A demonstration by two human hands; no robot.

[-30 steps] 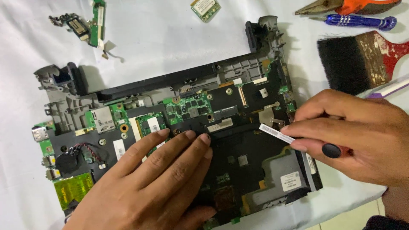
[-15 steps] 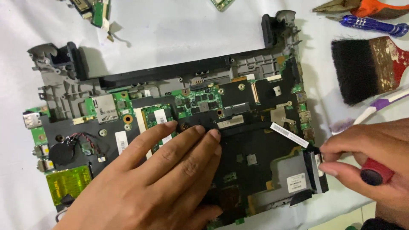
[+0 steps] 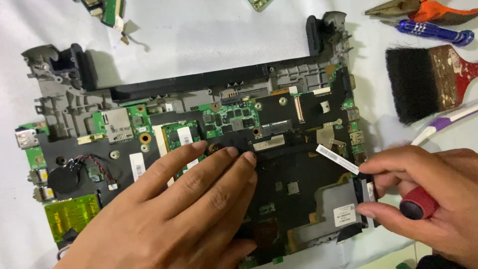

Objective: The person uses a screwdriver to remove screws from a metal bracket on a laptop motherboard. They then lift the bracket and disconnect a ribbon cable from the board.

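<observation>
white cloth (image 3: 199,45) covers the whole bench, and on it lies a stripped laptop base (image 3: 199,149), its green and black board bared. nearest us, the left hand (image 3: 184,219) lies flat on the middle of the board, fingers (image 3: 229,164) together and stretched forward, tips just short of the centre chips; it looks like bracing, holding nothing. the right hand (image 3: 428,199) is at the base's right edge, fist curled round a red-handled screwdriver (image 3: 418,202), thumb and forefinger pinching close by the black bracket (image 3: 362,192) at that edge; the tip is hidden, so what it bites cannot be told. a white barcode strip (image 3: 337,158) sticks up just above those fingertips. by the look of it this is a fastener being worked at the right rim; the next move calls for steady downward pressure and a firm left hand. further out: a black-bristled brush (image 3: 413,82), a blue screwdriver (image 3: 433,31), orange-handled pliers (image 3: 418,9).
</observation>
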